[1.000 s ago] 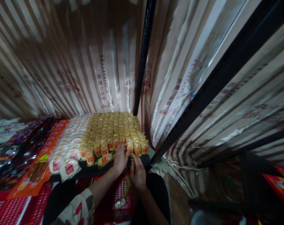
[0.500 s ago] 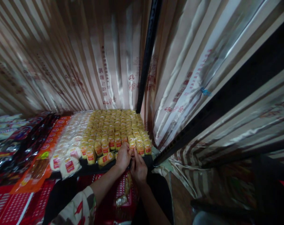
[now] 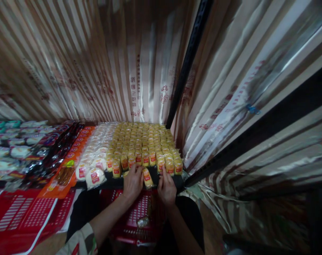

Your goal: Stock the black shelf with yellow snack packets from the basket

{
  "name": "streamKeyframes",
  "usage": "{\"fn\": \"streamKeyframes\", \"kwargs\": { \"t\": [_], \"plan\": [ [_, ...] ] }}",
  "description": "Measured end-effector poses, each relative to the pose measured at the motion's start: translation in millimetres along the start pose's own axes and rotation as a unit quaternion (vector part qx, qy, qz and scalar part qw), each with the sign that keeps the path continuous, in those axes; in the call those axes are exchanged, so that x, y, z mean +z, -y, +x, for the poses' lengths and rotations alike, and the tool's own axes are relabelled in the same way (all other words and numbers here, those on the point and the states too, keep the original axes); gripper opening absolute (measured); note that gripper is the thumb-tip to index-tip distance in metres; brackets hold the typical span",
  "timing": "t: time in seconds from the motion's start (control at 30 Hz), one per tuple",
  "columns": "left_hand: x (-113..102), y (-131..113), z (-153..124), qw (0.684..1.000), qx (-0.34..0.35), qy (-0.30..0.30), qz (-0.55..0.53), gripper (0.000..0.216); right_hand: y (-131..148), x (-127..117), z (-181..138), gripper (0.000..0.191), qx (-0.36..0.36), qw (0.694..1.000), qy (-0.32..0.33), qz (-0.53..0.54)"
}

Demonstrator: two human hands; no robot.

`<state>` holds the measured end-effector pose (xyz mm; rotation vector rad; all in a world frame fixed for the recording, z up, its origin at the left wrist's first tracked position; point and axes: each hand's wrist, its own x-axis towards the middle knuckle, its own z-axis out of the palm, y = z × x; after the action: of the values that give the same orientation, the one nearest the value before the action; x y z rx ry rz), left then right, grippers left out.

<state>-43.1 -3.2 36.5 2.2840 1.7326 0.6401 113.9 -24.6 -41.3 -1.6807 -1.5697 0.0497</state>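
Observation:
Rows of small yellow packets with red labels (image 3: 143, 143) fill the right end of a dark shelf (image 3: 115, 183). My left hand (image 3: 133, 181) rests at the front row, fingers curled on the packets' near ends. One yellow packet (image 3: 148, 178) lies tilted on the shelf edge between my hands, touching the left fingers. My right hand (image 3: 166, 186) has its fingertips on the front packets at the right end of the row; whether it grips one is unclear.
White round packets (image 3: 93, 174) lie left of the yellow ones, then orange packs (image 3: 66, 166) and dark packs (image 3: 48, 152). A red plastic basket (image 3: 138, 216) holding a packet sits below my hands. Striped shiny curtains and a black shelf post (image 3: 186, 67) stand behind.
The view has swung left and the hands have spread apart. A loose yellow packet now lies between them at the shelf edge; my right hand moved right along the front row.

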Motion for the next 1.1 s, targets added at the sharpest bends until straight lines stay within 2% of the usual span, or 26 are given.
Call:
{"fn": "streamKeyframes", "kwargs": {
  "t": [0.13, 0.23, 0.37, 0.5, 0.77, 0.97, 1.1],
  "plan": [
    [-3, 32, -17, 0.998, 0.017, 0.001, 0.068, 0.027, -2, 2, 0, 0.051, -0.008, 1.000, -0.015, 0.014],
    [-1, 40, -21, 0.995, 0.022, 0.007, 0.097, 0.028, -1, 2, 2, 0.050, 0.000, 1.000, -0.012, 0.022],
    [-1, 37, -19, 0.991, 0.021, 0.034, 0.130, 0.031, 2, -3, 5, 0.051, 0.017, 1.000, 0.006, 0.024],
    [-11, 32, -16, 0.986, 0.016, 0.066, 0.151, 0.036, 6, -9, 6, 0.051, 0.022, 0.998, 0.020, 0.049],
    [-26, 33, -22, 0.980, 0.042, 0.111, 0.160, 0.034, 4, -9, 5, 0.045, 0.017, 0.998, -0.003, 0.053],
    [-34, 31, -25, 0.988, 0.040, 0.096, 0.112, 0.030, 11, -11, 3, 0.040, -0.016, 0.999, -0.011, 0.030],
    [-40, 27, -25, 0.996, 0.022, 0.052, 0.070, 0.032, 26, -17, 2, 0.037, -0.044, 0.999, 0.006, 0.007]
  ]
}}
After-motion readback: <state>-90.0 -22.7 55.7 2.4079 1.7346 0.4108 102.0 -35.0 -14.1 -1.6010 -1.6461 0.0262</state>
